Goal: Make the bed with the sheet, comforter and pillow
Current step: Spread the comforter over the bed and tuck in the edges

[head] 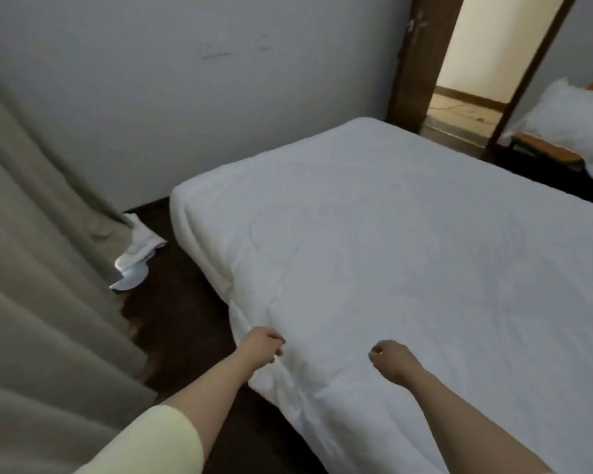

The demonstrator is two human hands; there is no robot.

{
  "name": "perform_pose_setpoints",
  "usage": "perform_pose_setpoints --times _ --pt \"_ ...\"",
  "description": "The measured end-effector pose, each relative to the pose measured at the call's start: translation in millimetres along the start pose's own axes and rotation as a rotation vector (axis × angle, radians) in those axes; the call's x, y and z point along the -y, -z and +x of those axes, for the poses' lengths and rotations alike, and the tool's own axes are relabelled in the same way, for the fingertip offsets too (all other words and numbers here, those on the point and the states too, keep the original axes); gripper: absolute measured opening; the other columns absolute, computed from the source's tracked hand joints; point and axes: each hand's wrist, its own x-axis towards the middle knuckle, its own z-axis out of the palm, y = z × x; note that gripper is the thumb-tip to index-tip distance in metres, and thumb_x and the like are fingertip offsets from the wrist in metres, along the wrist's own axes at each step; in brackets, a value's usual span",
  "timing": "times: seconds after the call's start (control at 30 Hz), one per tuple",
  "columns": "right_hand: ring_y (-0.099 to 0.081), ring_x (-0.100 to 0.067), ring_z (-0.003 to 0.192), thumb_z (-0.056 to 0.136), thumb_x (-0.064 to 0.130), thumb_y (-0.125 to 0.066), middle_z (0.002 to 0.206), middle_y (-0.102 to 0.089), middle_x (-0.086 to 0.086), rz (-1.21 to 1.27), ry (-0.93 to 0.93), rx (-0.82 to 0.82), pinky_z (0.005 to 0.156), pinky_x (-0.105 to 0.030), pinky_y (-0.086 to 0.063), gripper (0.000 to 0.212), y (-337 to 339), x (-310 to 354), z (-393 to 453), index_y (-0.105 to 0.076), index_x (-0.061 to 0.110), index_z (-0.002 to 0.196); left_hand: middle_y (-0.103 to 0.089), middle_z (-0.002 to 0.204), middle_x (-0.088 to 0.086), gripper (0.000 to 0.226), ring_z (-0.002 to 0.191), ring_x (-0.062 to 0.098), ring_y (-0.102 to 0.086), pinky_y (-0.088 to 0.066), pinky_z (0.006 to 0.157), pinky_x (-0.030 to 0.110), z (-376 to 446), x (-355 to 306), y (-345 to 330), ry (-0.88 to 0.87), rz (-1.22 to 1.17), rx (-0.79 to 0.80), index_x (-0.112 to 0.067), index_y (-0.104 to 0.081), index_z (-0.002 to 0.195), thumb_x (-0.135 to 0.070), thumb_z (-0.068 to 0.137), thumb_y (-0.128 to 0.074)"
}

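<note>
Both hands are working at the near corner of the bed (199, 213). My left hand (262, 345) is pinching the comforter (408, 268) right at that corner's edge, fingers curled into the cloth. My right hand (391, 359) is sitting a little further in along the same edge, fingers curled as well, though I cannot tell whether it is gripping cloth or just resting on it.

A hard tug from here is likely to be the trouble: with one corner pinched, the comforter could be dragging skew across the bed, pulling off the far corner by the wall and hanging lower on my side. Letting go unevenly could be bunching the corner into a lump.

As for looks, the comforter is lying white and mostly flat over the whole bed, with soft creases fanning out from the pinched corner and a rolled edge running down the side toward the wall. It looks thick and limp. Beyond the bed's far side, the pillow (572, 128) is waiting on a wooden stand, not yet placed.
</note>
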Motion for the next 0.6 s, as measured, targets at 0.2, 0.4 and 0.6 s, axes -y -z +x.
perform_pose_setpoints --times 0.2,0.4,0.6 --pt "-0.057 -0.026 0.116 0.098 0.022 -0.040 0.124 -0.062 -0.012 -0.056 0.195 0.155 0.094 -0.028 -0.044 0.036 -36.4 208.6 53.7 -0.059 0.002 0.121 -0.060 0.072 0.001 0.025 0.067 0.014 -0.053 -0.042 0.058 0.022 63.0 59.6 186.0 0.105 -0.059 -0.270 -0.014 -0.062 0.080 -0.003 0.092 -0.043" --pt "-0.050 -0.019 0.094 0.099 0.023 -0.041 0.127 -0.059 -0.015 -0.151 0.194 0.248 0.092 -0.029 -0.044 0.038 -40.3 303.7 125.1 -0.055 0.000 0.125 -0.059 0.071 0.000 0.027 0.068 0.015 -0.053 -0.041 0.059 0.022 134.9 68.7 264.8 0.164 -0.145 -0.290 -0.018 -0.058 0.075 -0.007 0.094 -0.043" --pt "-0.058 -0.026 0.093 0.096 0.020 -0.044 0.123 -0.062 -0.019 -0.047 0.249 0.216 0.079 -0.032 -0.048 0.039 -20.5 420.7 247.4 -0.054 -0.005 0.125 -0.056 0.074 -0.001 0.023 0.079 0.018 -0.053 -0.042 0.072 0.026 250.7 24.1 354.4 0.103 -0.177 -0.308 -0.015 -0.060 0.080 -0.008 0.094 -0.044"
